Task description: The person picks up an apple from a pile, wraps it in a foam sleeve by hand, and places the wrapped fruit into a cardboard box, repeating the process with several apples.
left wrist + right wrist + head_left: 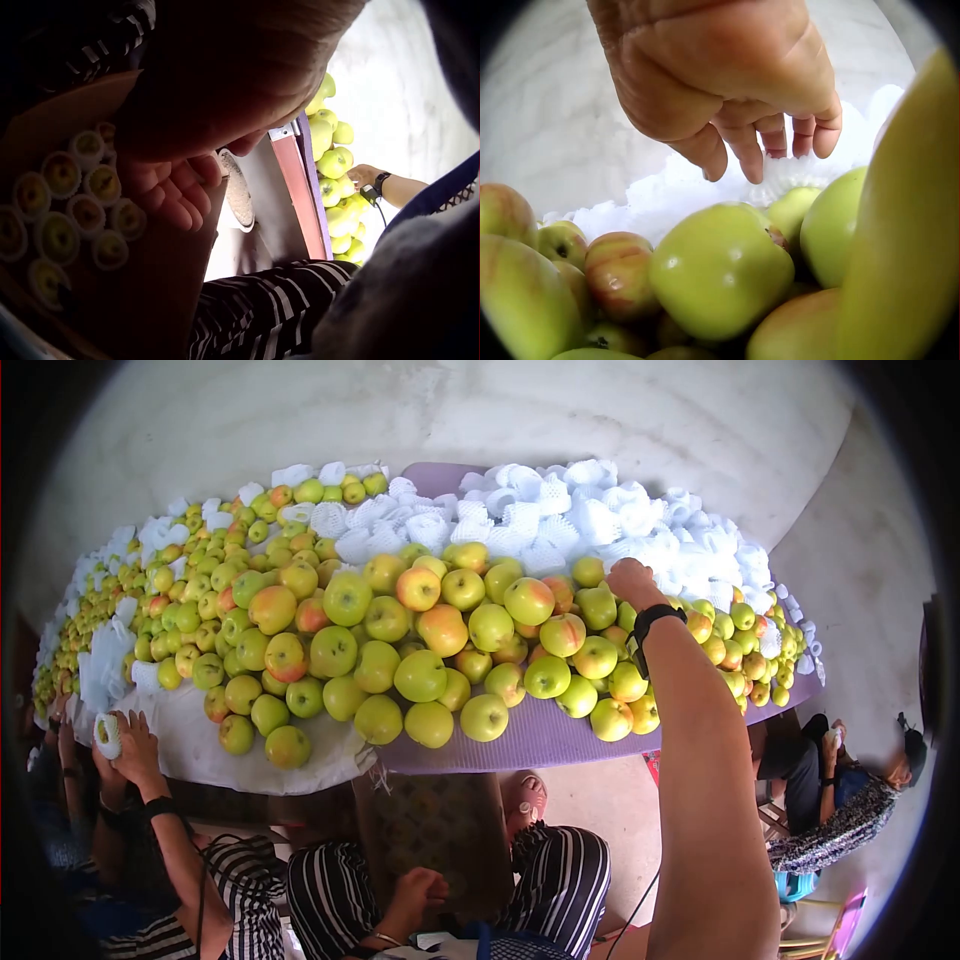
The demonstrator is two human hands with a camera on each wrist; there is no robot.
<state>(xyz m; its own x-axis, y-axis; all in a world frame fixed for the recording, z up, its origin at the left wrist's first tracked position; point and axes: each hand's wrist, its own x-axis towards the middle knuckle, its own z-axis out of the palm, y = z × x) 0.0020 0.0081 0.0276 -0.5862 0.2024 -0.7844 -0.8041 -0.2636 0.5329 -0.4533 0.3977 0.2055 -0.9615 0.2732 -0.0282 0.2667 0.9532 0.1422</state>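
Observation:
In the head view, my right hand (635, 582) reaches over the heaped apples (420, 675) to the edge of the pile of white foam nets (555, 520). The right wrist view shows that hand (735, 82) with its fingers bent loosely downward, fingertips at a foam net (791, 176) just behind a green apple (720, 270); no grip on it can be made out. My left hand (415, 898) hangs low over the lap. In the left wrist view its fingers (180, 191) curl loosely with nothing in them, beside netted apples (60, 172) in a carton.
A purple mat (520, 748) and a white cloth (330, 752) lie under the apples along the front edge. At the left, another person's hand (135, 745) is by a netted apple (106, 736). A seated person (850, 800) is at the right. A pale wall (450, 410) stands behind.

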